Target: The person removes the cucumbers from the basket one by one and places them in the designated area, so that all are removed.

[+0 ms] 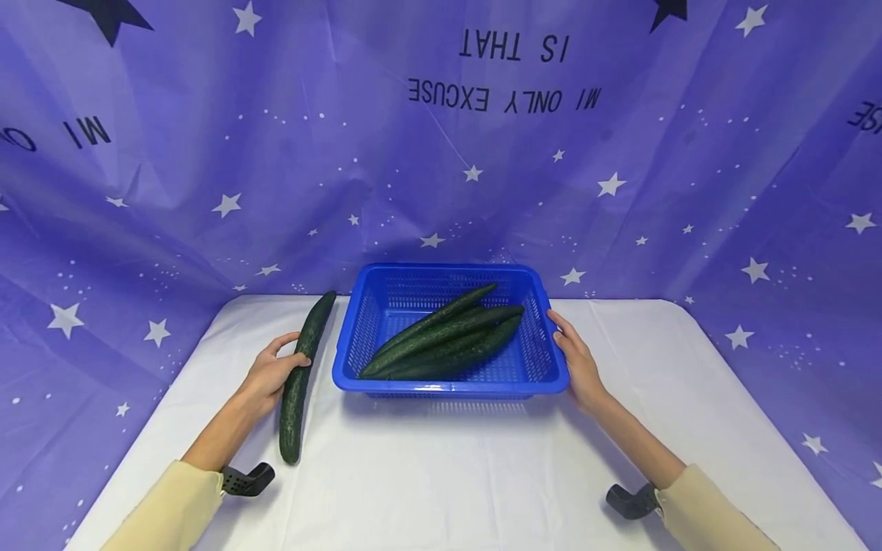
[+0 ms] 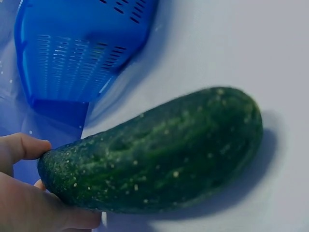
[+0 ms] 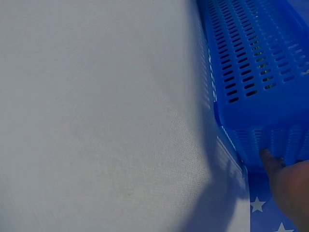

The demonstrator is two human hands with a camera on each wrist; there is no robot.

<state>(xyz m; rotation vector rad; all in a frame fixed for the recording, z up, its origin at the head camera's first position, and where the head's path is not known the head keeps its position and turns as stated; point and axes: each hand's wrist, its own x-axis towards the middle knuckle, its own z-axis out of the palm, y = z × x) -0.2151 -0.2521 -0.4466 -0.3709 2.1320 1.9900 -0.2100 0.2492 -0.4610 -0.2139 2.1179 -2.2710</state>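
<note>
white table [image 1: 427, 474], near left edge — left hand [image 1: 269, 375] grips cucumber [image 1: 292, 421] near mid-length, best for balance; right hand [image 1: 579, 369], fingers straight, steadies basket [image 1: 451, 387].

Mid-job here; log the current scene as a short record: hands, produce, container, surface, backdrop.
Left hand: left hand grips a single cucumber between thumb and fingers
Single cucumber position: left of the basket, apart from it; table contact unclear
Right hand: right hand touches the basket's right side
Container: blue perforated basket
Contents: several loose cucumbers, overlapping, exact count unclear
Surface: white-covered table
Backdrop: purple curtain with stars and lettering
</note>
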